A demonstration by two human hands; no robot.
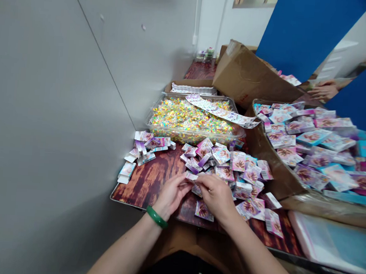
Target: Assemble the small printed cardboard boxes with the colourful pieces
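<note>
My left hand (172, 194), below a green bangle (157, 217) on the wrist, holds one side of a small white-and-purple box (191, 177). My right hand (215, 194) pinches the other side of that box, partly hiding it. Both hands are over the front of the wood-patterned table (154, 177). Just behind and to the right of them lies a pile of small printed boxes (224, 172). A smaller group of boxes (147, 144) rests at the table's left. One printed box (204, 211) lies near the front edge, under my right hand.
A clear tub (196, 134) of colourful small packets stands behind the piles, a printed strip (219, 110) across it. An open carton (263, 160) full of boxes is at right, beside plastic bags (333, 241). A person's hand (326, 90) shows behind. A grey wall (62, 102) borders the left.
</note>
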